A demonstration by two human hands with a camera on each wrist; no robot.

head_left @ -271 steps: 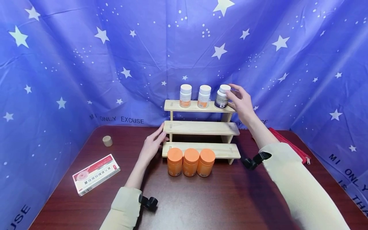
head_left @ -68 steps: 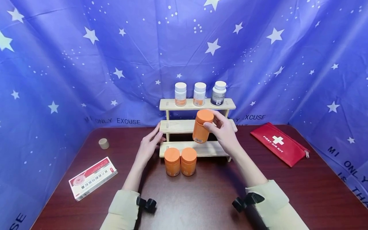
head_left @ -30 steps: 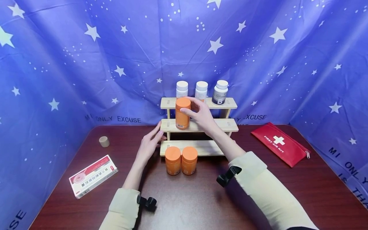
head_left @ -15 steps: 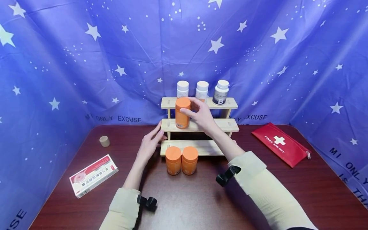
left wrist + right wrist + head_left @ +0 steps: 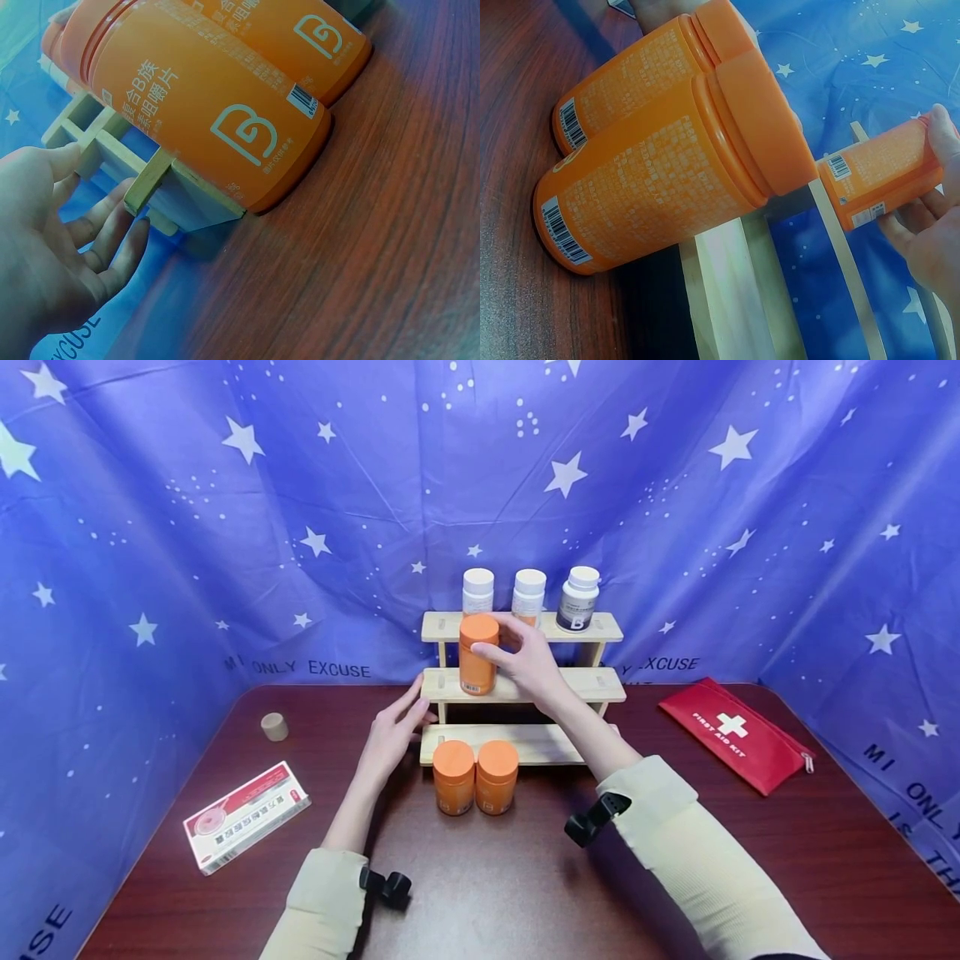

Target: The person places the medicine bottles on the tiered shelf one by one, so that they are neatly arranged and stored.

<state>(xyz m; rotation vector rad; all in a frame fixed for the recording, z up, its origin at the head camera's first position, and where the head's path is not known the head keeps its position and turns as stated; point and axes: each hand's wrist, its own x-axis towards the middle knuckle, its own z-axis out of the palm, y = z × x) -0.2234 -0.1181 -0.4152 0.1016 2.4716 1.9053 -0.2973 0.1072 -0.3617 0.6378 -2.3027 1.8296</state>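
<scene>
My right hand (image 5: 528, 664) grips an orange bottle (image 5: 477, 656) with an orange lid, thumb in front and fingers behind. Its base meets the left part of the middle tier on a three-step wooden shelf (image 5: 555, 685); in the right wrist view this bottle (image 5: 885, 172) appears at the board's edge. My left hand (image 5: 390, 735) touches the left end of the middle tier, its fingers (image 5: 124, 255) loosely bent in the left wrist view. Two more orange bottles, a left one (image 5: 453, 781) and a right one (image 5: 497, 781), stand side by side before the bottom tier.
On the top tier stand two white-and-orange bottles, the left one (image 5: 478, 589) and the middle one (image 5: 529, 593), partly covered, and a white-and-dark bottle (image 5: 578, 602). A medicine box (image 5: 246, 817) and small beige cylinder (image 5: 274, 727) lie left; a red first aid pouch (image 5: 735, 735) lies right.
My right hand left the dark-labelled bottle on top, took the rightmost orange bottle from the front row and brought it to the middle tier's left. Over the last second it has barely moved.
</scene>
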